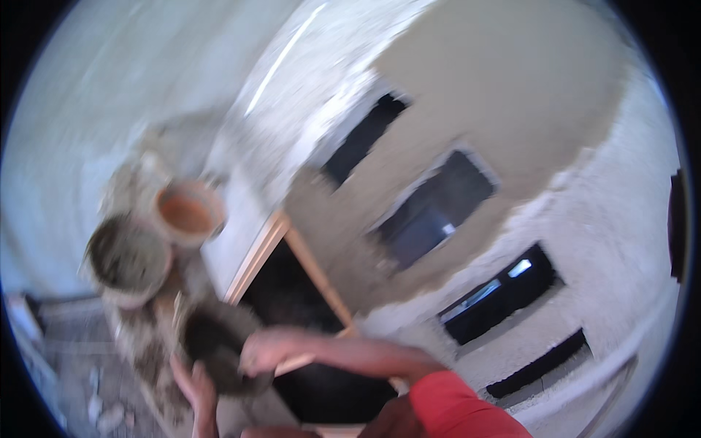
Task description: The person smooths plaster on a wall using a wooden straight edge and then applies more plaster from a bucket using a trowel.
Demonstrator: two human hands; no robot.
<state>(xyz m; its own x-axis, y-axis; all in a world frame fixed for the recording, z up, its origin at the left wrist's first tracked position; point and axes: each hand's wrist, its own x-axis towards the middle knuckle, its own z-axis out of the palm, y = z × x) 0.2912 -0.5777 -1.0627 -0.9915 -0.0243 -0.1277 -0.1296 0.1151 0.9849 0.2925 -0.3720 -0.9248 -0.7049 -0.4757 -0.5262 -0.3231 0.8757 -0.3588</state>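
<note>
A mortar-caked tub (pixel 208 332), dark inside, is at the lower middle on a dirty ledge (pixel 128 350). My left hand (pixel 193 383) is at its near left side, fingers stretched upward along the outside. My right hand (pixel 266 354) reaches across from the lower right into the tub's opening, fingers closed; what they hold is blurred and too small to name. Behind stand a bucket (pixel 128 259) with grey, lumpy contents and a smaller bucket (pixel 186 212) with an orange interior.
A wall (pixel 504 80) with grey plaster and whitish areas has several dark openings. An orange-tan frame (pixel 314 274) surrounds dark openings beside the ledge. Pale surfaces (pixel 95 87) fill the upper left; scattered debris (pixel 109 416) lies below at lower left.
</note>
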